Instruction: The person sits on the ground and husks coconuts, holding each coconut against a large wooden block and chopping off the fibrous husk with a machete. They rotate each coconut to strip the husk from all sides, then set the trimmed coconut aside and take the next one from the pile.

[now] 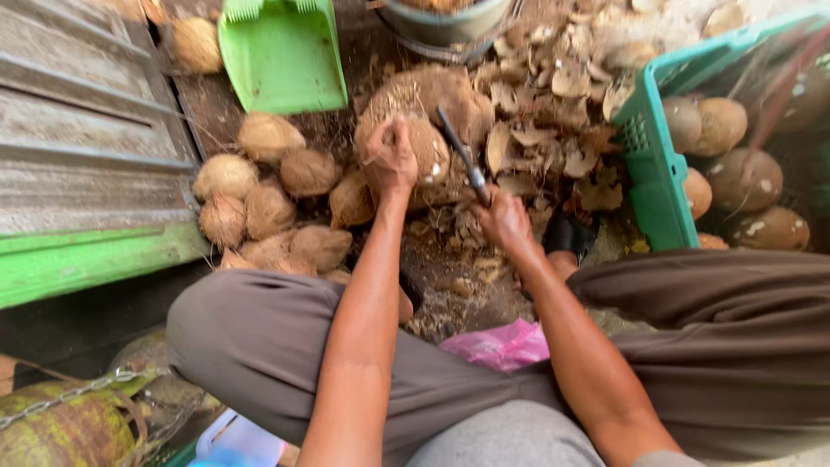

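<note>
My left hand [391,157] presses down on a brown husked coconut [425,149] that rests on the ground in front of me. My right hand [504,218] grips the handle of a dark-bladed knife [460,156], whose blade lies against the right side of that coconut. A pile of several hairy brown coconuts [268,207] lies just left of the held one.
A green plastic scoop [282,54] lies at the top. A teal crate [657,164] with peeled coconuts [745,180] stands at the right. Shell chips [553,112] litter the ground. A wooden plank wall [78,156] is at the left, a metal bucket [445,22] beyond, a pink bag [503,346] between my knees.
</note>
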Action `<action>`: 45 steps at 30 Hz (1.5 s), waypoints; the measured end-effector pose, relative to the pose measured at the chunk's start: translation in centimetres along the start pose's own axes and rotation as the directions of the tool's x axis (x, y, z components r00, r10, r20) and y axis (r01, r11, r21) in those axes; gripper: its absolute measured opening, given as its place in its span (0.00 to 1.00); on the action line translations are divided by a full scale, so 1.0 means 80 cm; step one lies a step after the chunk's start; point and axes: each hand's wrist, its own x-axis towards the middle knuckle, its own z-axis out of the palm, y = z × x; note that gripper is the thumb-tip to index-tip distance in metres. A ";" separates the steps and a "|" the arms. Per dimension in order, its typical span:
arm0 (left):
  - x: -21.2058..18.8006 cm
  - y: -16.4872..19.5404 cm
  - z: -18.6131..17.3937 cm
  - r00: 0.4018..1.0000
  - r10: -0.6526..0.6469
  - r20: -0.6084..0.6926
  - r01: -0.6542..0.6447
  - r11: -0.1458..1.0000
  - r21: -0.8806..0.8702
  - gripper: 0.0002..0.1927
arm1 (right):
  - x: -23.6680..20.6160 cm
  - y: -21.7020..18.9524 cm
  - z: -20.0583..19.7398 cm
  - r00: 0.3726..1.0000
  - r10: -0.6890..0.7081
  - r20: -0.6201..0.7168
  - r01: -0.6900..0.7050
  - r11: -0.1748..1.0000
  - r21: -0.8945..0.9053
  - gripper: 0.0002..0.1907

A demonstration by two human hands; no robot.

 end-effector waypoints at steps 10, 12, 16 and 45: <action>-0.003 -0.021 -0.044 0.952 -0.218 0.217 0.244 0.965 -0.099 0.40 | -0.026 -0.028 -0.024 0.998 -0.069 0.008 0.064 0.960 0.271 0.17; -0.008 -0.029 -0.037 0.982 -0.163 0.094 0.176 0.972 -0.157 0.40 | -0.032 -0.030 -0.015 0.982 -0.177 -0.061 0.187 0.937 0.295 0.17; -0.019 -0.037 -0.018 0.980 -0.199 0.016 0.199 0.973 -0.114 0.40 | -0.039 -0.026 0.004 0.959 -0.261 -0.112 0.278 0.943 0.184 0.20; -0.053 0.005 -0.034 0.942 -0.306 -0.140 0.301 0.952 -0.057 0.50 | 0.000 0.004 0.017 0.994 0.056 0.093 -0.059 0.998 0.027 0.18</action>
